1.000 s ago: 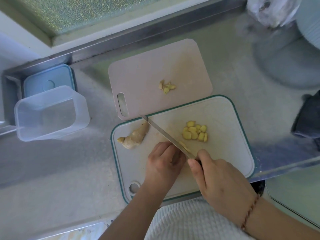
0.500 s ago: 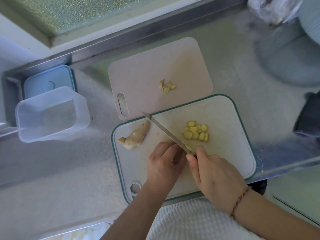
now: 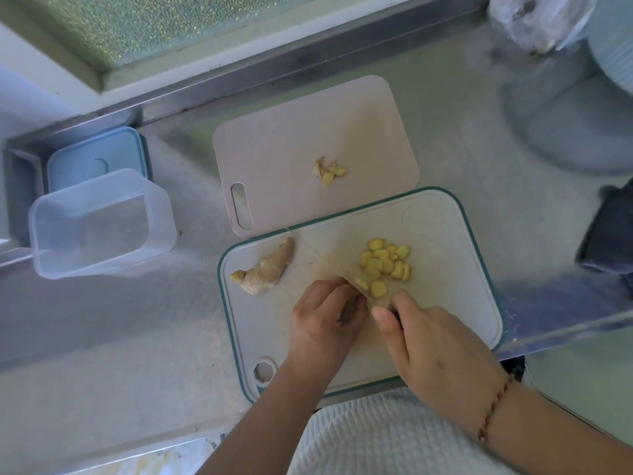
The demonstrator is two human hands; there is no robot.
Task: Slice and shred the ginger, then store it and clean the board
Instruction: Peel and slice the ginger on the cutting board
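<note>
A white cutting board with a teal rim [image 3: 455,303] lies in front of me. On it sit a pile of yellow ginger slices [image 3: 385,262] and an unpeeled ginger chunk [image 3: 265,269] at the left. My left hand [image 3: 325,320] curls over a small ginger piece, which is hidden under the fingers. My right hand [image 3: 435,351] grips the knife [image 3: 356,286]. Its blade is blurred and lies flat-looking beside the left fingertips, with two slices at its edge.
A pink board [image 3: 291,149] behind holds ginger trimmings [image 3: 329,171]. At the left stand a clear plastic container [image 3: 99,224] and its blue lid [image 3: 96,159]. A plastic bag [image 3: 537,22] and a dark cloth [image 3: 609,234] lie at the right.
The knife blade has swung from pointing toward the pink board to lying close by my left fingertips. A new slice lies beside the pile.
</note>
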